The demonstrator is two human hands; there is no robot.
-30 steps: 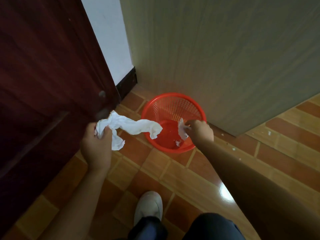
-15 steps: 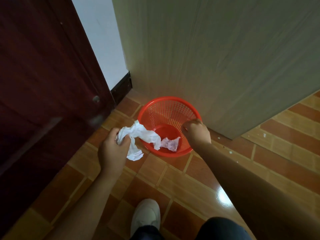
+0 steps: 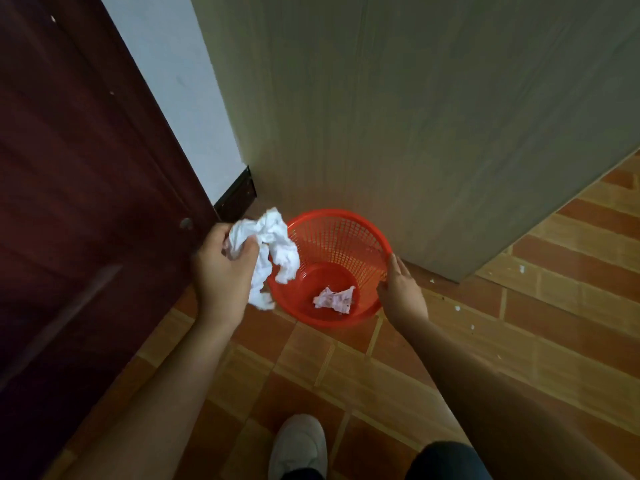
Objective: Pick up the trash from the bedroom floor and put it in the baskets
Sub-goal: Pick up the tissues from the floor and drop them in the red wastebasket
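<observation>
Head view looks down on a floor of glossy orange-brown tiles flecked with small white scraps, where a red mesh basket stands against a pale wood-grain cabinet panel. A dark red-brown door stands left, with a strip of white wall and black skirting between door and panel. One crumpled paper lies on the basket's bottom. The left hand clutches a wad of white tissue beside and partly over the basket's left rim. The right hand, fingers relaxed and holding nothing, touches the right rim. A white shoe shows below.
</observation>
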